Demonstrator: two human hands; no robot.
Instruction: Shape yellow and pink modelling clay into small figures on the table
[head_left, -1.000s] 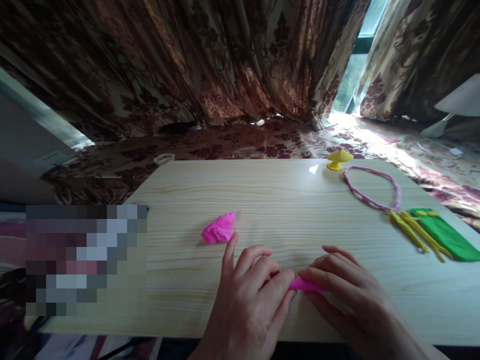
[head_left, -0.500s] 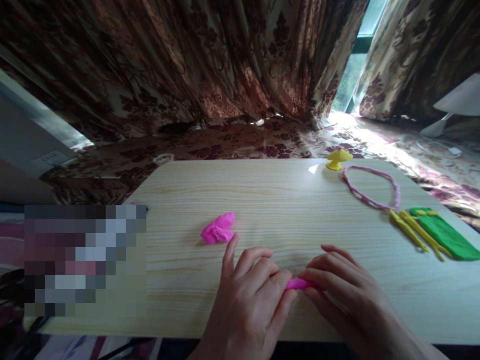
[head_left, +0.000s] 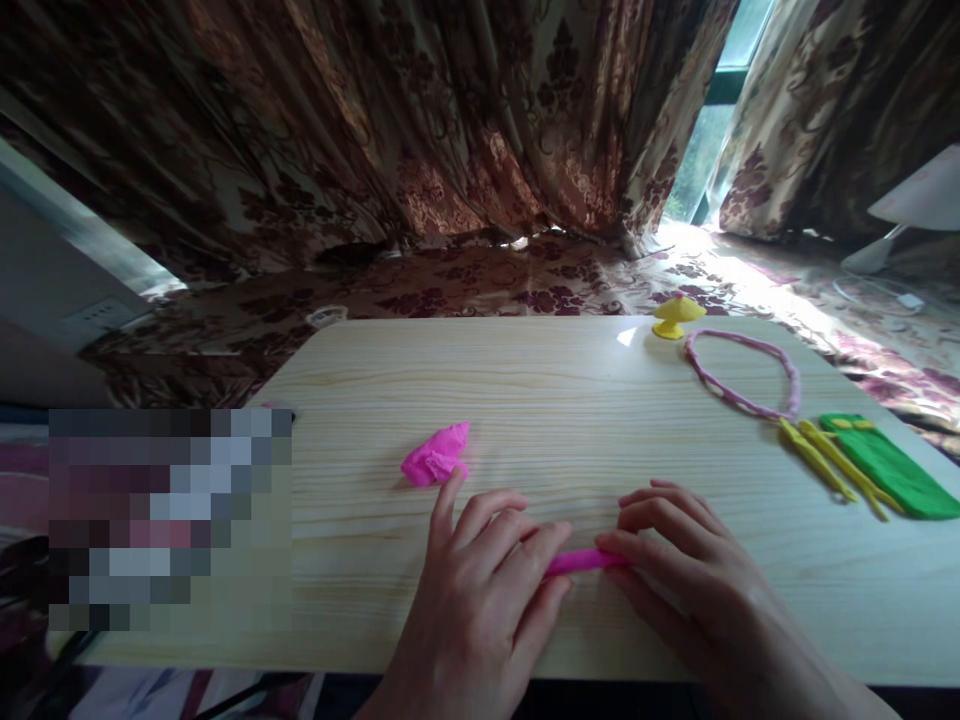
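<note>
A short roll of pink modelling clay [head_left: 583, 561] spans the gap between my hands, just above or on the tabletop; I cannot tell which. My left hand [head_left: 484, 590] grips its left end between thumb and index finger, the other fingers loosely bent. The right end is pinched by my right hand [head_left: 694, 570], whose fingers hide the tip. Beyond my left hand lies a crumpled lump of pink clay [head_left: 436, 456], close to my little finger.
On the wooden table [head_left: 480, 380], toward the right, are a yellow mushroom-like clay figure [head_left: 677, 316], a twisted pink ring [head_left: 701, 376], yellow clay strips [head_left: 817, 460] and a green clay slab [head_left: 892, 468]. A blurred-out object [head_left: 172, 520] covers the left side. A lamp [head_left: 919, 195] stands beyond.
My left hand has moved a little to the left, away from my right hand. More of the pink clay roll now shows between them.
</note>
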